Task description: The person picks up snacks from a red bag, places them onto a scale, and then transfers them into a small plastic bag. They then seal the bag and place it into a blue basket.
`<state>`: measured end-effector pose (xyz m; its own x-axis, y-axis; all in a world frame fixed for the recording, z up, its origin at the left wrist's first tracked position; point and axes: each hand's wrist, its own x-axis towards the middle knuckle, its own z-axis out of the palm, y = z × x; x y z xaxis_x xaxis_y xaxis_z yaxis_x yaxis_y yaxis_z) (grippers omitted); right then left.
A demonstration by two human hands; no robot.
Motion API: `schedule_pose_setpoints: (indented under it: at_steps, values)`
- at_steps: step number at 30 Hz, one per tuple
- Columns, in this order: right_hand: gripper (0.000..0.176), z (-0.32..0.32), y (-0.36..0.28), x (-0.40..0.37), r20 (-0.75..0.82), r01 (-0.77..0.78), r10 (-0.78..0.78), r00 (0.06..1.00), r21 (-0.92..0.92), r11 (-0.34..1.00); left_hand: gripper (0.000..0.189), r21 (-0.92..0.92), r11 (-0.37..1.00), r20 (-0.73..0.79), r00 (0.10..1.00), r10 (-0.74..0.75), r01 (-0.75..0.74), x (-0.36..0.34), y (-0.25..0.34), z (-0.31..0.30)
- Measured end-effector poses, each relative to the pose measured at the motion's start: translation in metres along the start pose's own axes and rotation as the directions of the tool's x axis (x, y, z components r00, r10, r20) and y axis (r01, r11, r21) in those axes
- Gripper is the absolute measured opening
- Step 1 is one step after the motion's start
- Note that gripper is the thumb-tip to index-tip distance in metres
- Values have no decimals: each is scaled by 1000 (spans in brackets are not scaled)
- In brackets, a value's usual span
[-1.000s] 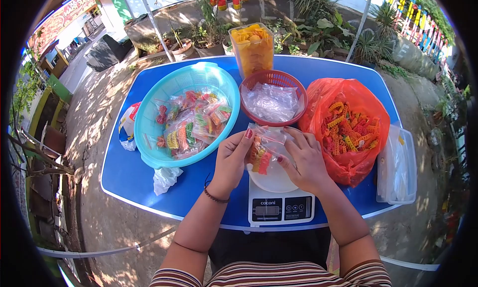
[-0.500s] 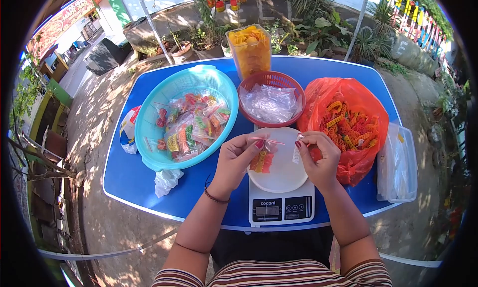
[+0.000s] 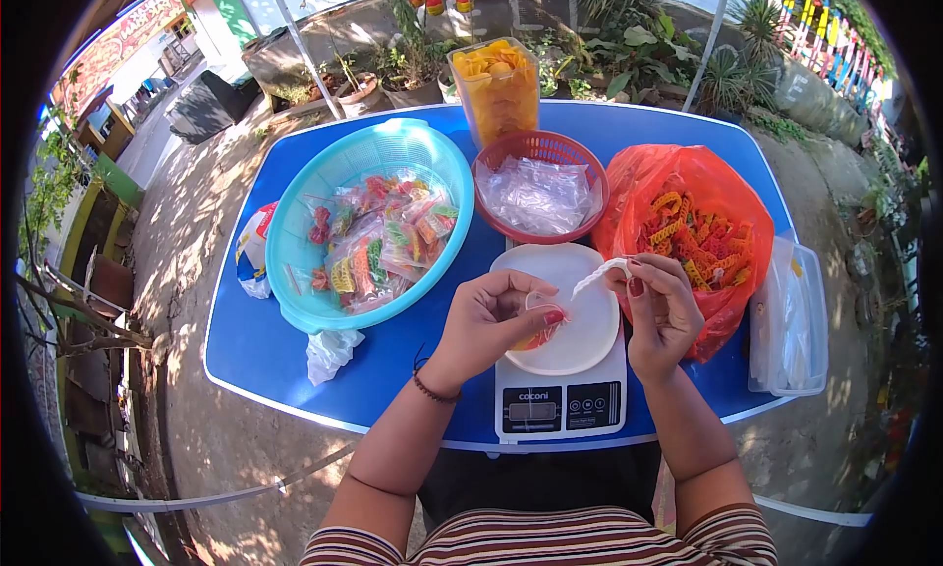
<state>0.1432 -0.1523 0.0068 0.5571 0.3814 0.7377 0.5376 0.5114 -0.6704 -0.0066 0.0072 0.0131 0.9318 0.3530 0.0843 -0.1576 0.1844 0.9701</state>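
Note:
Over the white kitchen scale, my left hand pinches a small clear plastic bag with red and yellow snack pieces in it; the fingers cover much of the bag. My right hand is closed on one end of a thin white twisted strip. The strip's free end points toward the bag, over the scale's round pan. Close beyond my right hand stands an open red plastic bag of curly red, orange and yellow snack pieces.
A turquoise basket with filled bags stands at left. Behind the scale are a red basket of clear bags and a tub of orange chips. A clear plastic box sits far right, crumpled white plastic front left.
My right hand has moved right and turned, swinging the white strip from hanging down to slanting toward the bag. My left hand has tipped the small bag lower, hiding more of it.

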Motion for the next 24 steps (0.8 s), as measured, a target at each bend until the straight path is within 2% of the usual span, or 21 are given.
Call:
schedule_pose_setpoints:
  at_steps: [4,7,14,19,24]
  values:
    - [16,-1,-2,1,116,77,-69,991,-64,995,30,-26,1000,-2,1000,15,-15,0,-1,1]
    - [16,0,-3,0,129,79,-70,989,-67,995,31,-44,999,12,1000,21,-20,0,-3,2]
    - [16,3,-6,-5,226,-13,11,974,10,1000,28,-57,998,160,987,8,1,-1,1,2]
    - [17,2,-1,-3,272,-76,65,960,30,997,40,-10,999,168,985,-46,49,-2,-5,-6]
    - [16,-2,-5,9,393,44,-7,920,-85,995,42,15,999,180,983,28,-31,0,-4,-2]
